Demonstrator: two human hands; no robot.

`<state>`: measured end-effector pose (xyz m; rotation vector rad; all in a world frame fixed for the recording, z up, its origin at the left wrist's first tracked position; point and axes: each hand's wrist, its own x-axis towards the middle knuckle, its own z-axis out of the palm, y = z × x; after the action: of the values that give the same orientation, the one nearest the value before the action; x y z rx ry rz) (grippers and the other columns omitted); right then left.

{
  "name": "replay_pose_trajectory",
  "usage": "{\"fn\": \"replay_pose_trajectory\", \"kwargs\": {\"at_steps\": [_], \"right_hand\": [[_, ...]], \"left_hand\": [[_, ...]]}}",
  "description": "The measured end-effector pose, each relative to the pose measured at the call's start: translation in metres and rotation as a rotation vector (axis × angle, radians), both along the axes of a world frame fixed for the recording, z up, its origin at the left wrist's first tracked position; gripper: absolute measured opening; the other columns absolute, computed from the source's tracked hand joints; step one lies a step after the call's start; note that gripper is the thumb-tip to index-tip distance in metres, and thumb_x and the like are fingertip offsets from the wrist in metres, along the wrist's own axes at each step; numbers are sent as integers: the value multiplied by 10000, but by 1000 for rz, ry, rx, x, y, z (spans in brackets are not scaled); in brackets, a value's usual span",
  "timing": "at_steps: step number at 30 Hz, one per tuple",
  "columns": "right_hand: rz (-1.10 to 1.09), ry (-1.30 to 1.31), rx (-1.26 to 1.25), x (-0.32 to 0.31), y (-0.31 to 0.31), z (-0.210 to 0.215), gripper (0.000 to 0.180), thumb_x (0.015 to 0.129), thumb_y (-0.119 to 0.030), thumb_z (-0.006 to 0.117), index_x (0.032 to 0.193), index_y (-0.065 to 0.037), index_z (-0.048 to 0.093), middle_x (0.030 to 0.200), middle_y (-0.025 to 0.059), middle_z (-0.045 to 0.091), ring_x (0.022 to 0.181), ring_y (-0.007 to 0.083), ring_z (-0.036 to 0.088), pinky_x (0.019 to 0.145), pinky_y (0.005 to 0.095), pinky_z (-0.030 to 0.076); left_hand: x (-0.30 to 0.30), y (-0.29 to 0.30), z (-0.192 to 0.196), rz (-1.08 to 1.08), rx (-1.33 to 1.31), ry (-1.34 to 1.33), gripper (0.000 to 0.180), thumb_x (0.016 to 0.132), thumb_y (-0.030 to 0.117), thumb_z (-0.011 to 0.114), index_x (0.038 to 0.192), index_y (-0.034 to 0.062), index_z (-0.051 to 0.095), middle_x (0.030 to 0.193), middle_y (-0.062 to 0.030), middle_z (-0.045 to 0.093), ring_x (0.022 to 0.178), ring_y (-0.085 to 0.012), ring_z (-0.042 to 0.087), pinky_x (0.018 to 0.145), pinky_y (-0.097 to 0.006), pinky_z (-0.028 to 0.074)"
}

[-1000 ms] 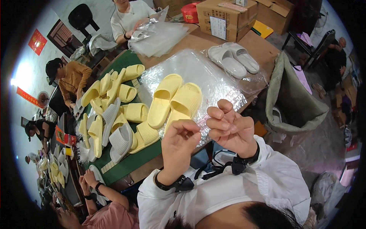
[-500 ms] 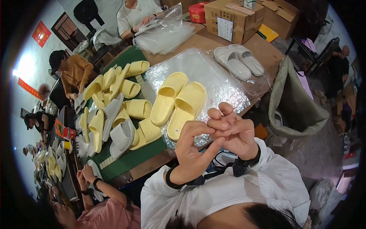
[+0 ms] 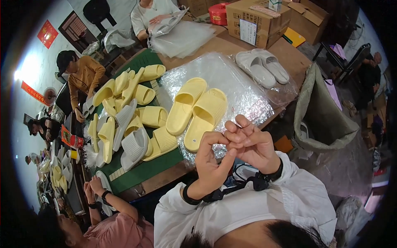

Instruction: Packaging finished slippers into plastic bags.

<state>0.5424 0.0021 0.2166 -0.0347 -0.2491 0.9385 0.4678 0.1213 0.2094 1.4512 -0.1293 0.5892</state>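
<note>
My left hand (image 3: 210, 165) and my right hand (image 3: 258, 149) meet in front of my chest, above the table's near edge. Both are closed, with thumbs and fingertips pinched together and touching. Whatever sits between the fingertips is too small or hidden to make out. Just beyond them lies a pair of yellow slide sandals, the left slide (image 3: 182, 113) and the right slide (image 3: 203, 124), soles down. Under this pair spreads a stack of clear plastic bags (image 3: 231, 82). Farther right rests a grey pair of slides (image 3: 258, 72) in clear plastic.
Yellow and grey slides lie heaped on a green mat (image 3: 153, 171) at left. A cardboard box (image 3: 256, 25) stands at the far side. An open sack (image 3: 306, 111) is right of the table. Co-workers sit at left; one across handles clear plastic bags (image 3: 178, 39).
My hands stay pinched together with only slight finger shifts. The whole view has moved slightly. Across the table, the co-worker's hand and the bags it handles have shifted.
</note>
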Motion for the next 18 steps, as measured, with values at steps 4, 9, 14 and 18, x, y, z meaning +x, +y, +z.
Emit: {"fn": "replay_pose_trajectory", "kwargs": {"at_steps": [4,9,14,18], "right_hand": [[2,-4,-1,1,2,-3,345,717,136,523,995,-68,531,1040,86,522,866,169,511,783,288,449],[-5,-4,-10,2,3,-5,330,720,136,519,981,-66,527,1020,83,520,861,172,513,783,291,452],[-18,10,-9,4,5,-7,331,728,137,517,992,-63,529,1015,89,526,846,175,517,779,298,452],[-192,-275,-59,-4,7,-2,298,782,62,551,1060,-45,541,1115,120,537,987,218,548,875,347,441]], "left_hand": [[2,1,0,2,15,-27,219,765,-54,616,950,-6,511,938,-77,482,888,-155,480,837,-264,373],[1,2,-5,2,-11,8,219,771,-50,615,955,-3,505,942,-72,477,893,-150,467,839,-262,365],[3,1,-5,-2,-19,37,208,798,-82,552,980,-2,490,984,-62,502,944,-128,493,879,-266,375],[1,6,-8,-16,-8,53,225,818,-72,528,1032,-12,494,1025,-66,510,959,-124,499,862,-262,390]]}}
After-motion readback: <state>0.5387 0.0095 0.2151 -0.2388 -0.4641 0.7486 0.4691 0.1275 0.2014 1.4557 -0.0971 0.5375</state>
